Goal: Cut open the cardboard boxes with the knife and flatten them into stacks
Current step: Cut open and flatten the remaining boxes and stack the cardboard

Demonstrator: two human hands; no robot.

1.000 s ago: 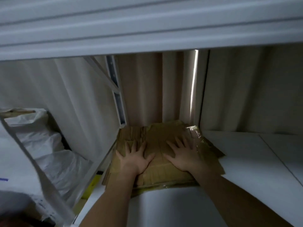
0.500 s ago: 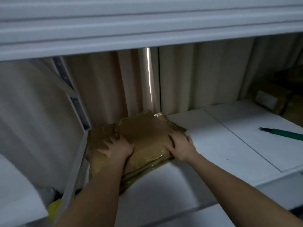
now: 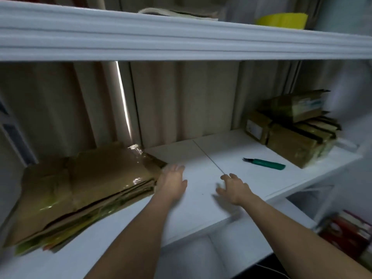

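Both hands are open and hold nothing: the left hand [image 3: 172, 183] lies beside the flattened cardboard stack [image 3: 84, 190], the right hand [image 3: 234, 187] hovers over the shelf [image 3: 201, 214]. Stacking looks done; next comes reaching right for the knife [image 3: 264, 163] near the uncut boxes [image 3: 298, 135].

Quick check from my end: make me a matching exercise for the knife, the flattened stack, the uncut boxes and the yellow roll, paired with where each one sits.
Things:
1. knife
2. flattened stack
3. uncut boxes
4. yellow roll

Places:
A. upper shelf, right
B. left end of the shelf, beside the left hand
C. right end of the shelf, piled up
D. lying loose on the shelf, right of the right hand

Pairs: 1-D, 2-B, 3-C, 4-A
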